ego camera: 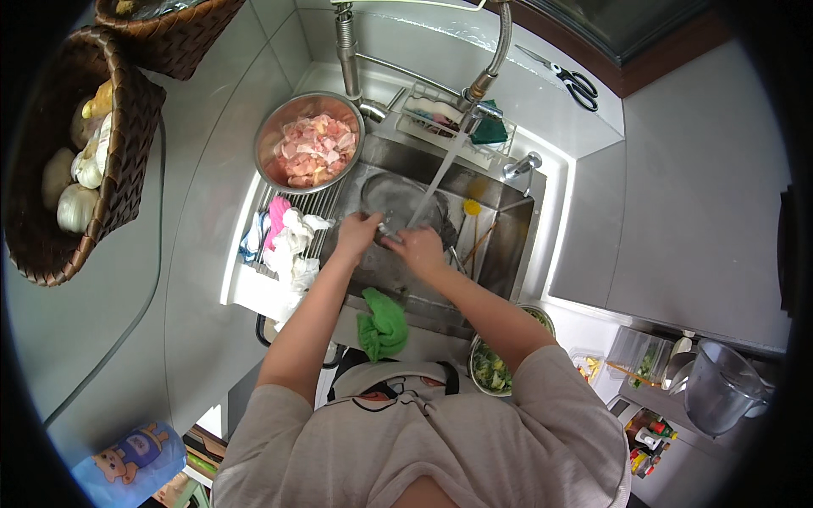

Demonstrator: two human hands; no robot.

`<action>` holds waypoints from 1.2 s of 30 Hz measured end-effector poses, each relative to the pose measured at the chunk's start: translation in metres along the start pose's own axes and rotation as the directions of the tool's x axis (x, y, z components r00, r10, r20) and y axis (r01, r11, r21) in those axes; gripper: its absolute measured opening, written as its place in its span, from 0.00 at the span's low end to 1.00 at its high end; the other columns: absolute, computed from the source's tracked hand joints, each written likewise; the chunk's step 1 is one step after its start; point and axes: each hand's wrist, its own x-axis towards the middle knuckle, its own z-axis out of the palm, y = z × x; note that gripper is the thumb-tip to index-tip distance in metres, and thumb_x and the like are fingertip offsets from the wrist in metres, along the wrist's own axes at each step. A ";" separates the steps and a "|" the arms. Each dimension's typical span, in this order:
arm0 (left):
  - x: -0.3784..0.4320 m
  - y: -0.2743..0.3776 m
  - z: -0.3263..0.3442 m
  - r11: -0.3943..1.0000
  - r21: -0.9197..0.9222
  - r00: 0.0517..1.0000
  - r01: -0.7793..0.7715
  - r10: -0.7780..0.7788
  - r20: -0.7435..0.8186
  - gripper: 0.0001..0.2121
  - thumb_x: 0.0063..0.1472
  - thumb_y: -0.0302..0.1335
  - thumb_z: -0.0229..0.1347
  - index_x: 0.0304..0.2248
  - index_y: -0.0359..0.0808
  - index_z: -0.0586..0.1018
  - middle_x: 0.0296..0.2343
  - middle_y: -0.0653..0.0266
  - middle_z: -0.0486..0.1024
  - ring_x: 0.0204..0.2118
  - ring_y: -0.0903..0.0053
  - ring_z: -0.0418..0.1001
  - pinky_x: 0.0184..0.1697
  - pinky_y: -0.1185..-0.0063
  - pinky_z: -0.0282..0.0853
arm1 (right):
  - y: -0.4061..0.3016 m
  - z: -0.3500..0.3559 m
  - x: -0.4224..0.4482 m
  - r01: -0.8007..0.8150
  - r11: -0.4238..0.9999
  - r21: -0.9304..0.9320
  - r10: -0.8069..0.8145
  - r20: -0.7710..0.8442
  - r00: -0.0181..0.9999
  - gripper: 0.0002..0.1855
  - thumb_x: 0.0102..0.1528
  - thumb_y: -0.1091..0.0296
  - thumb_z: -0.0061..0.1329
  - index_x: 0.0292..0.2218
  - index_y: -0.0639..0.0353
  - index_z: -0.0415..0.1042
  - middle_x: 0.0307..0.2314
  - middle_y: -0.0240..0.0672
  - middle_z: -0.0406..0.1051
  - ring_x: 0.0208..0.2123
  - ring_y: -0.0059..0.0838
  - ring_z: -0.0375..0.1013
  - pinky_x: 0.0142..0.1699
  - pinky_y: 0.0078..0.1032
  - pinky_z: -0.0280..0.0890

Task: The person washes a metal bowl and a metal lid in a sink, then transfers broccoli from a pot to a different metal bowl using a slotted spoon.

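Note:
My left hand [360,236] and my right hand [416,249] come together over the stainless steel sink [375,273]. A small pale, shiny object [387,232] sits at the left fingertips, and the right fingers, blurred, reach its other end; what it is cannot be told. Running water [438,178] falls from the faucet [472,114] beside the right hand. Beneath and beyond my hands lies a round, dark-rimmed vessel [397,193] in the sink, partly hidden by the hands and the stream.
A metal bowl of cut raw meat [317,152] stands at the sink's left back, above crumpled white cloths [295,244] on a rack. A green cloth [383,325] hangs on the front edge. Scissors [568,80] lie on the ledge. A bowl of chopped greens [492,371] is under my right arm.

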 end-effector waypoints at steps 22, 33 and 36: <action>0.020 0.046 0.061 0.786 0.395 0.840 -0.475 0.539 -0.060 0.20 0.54 0.40 0.46 0.39 0.33 0.71 0.37 0.53 0.70 0.42 0.61 0.66 0.45 0.73 0.60 | 0.037 -0.065 0.023 -0.397 0.230 0.888 0.629 0.176 0.758 0.24 0.51 0.50 0.46 0.29 0.69 0.71 0.22 0.27 0.68 0.25 0.15 0.61 0.31 0.15 0.58; 0.014 -0.011 0.001 0.986 -0.085 0.964 -0.147 0.123 -0.236 0.20 0.56 0.39 0.45 0.38 0.29 0.72 0.31 0.48 0.72 0.38 0.58 0.68 0.43 0.75 0.60 | 0.036 -0.022 0.058 -0.567 0.426 0.705 0.501 0.338 0.797 0.27 0.50 0.46 0.43 0.28 0.69 0.69 0.18 0.32 0.64 0.22 0.21 0.61 0.29 0.20 0.57; 0.005 -0.003 0.011 0.909 0.275 0.893 -0.314 0.381 -0.240 0.22 0.56 0.41 0.45 0.42 0.30 0.70 0.39 0.48 0.68 0.45 0.58 0.63 0.48 0.73 0.57 | 0.038 -0.014 0.056 -0.471 0.430 0.770 0.567 0.176 0.805 0.28 0.50 0.46 0.43 0.27 0.70 0.69 0.18 0.33 0.65 0.23 0.23 0.62 0.29 0.21 0.57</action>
